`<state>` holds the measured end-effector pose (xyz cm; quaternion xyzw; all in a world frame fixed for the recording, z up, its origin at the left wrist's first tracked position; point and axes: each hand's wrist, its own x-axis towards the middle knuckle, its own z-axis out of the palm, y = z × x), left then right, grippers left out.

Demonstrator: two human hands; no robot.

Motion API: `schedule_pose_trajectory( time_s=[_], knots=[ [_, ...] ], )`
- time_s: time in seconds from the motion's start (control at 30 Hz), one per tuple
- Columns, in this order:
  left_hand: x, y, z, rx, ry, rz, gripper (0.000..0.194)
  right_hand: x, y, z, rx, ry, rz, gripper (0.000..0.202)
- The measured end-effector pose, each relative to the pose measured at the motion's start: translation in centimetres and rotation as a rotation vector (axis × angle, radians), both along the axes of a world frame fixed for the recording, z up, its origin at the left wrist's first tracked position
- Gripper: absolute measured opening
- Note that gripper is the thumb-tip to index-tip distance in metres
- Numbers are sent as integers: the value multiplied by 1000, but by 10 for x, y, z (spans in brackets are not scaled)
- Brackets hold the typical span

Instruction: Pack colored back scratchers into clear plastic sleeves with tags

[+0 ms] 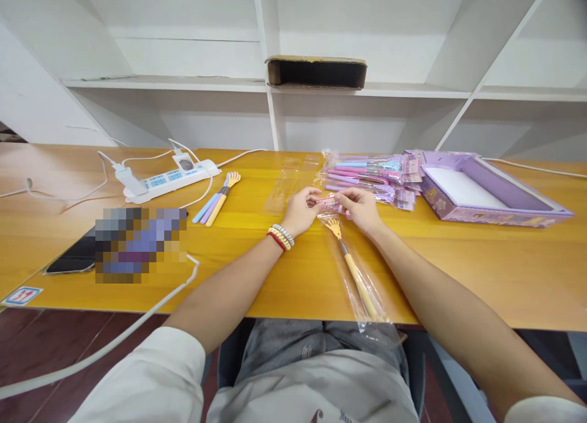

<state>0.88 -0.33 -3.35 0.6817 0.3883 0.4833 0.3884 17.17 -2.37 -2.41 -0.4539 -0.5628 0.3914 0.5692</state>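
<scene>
My left hand (302,210) and my right hand (360,209) pinch the two sides of a small pink printed card (328,204) at the top of a clear plastic bag (342,264). Inside the bag lies a yellow back scratcher (360,285), its claw end towards my hands and its handle pointing at the table's front edge. Several packed scratchers (362,175) in pink, purple and blue are piled just beyond my right hand. Unwrapped scratchers (215,203) in blue, purple and yellow rest to the left.
An open purple box (495,214) stands at the right. Flat clear bags (287,181) lie behind my left hand. A power strip (172,181) with cables, a phone (71,255) and a blurred patch are at the left. White shelves (197,84) hold a cardboard box (316,61).
</scene>
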Motion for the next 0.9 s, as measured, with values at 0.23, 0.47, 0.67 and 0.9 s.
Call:
schedule_pose_trajectory(
  time_s=[0.23,0.47,0.67,0.9],
  knots=[
    [1,-3,2,-10,-13,17,25,-3,-2,4,-24,62,-14,31],
    [2,-6,5,-43,-78,-26,23,-1,1,-3,-4,83,-1,25],
    [2,-4,4,-26,-54,-6,23,-2,3,-5,32,54,-24,20],
    [2,-1,0,-60,-115,-12,27,-1,3,-5,55,47,-5,19]
  ],
)
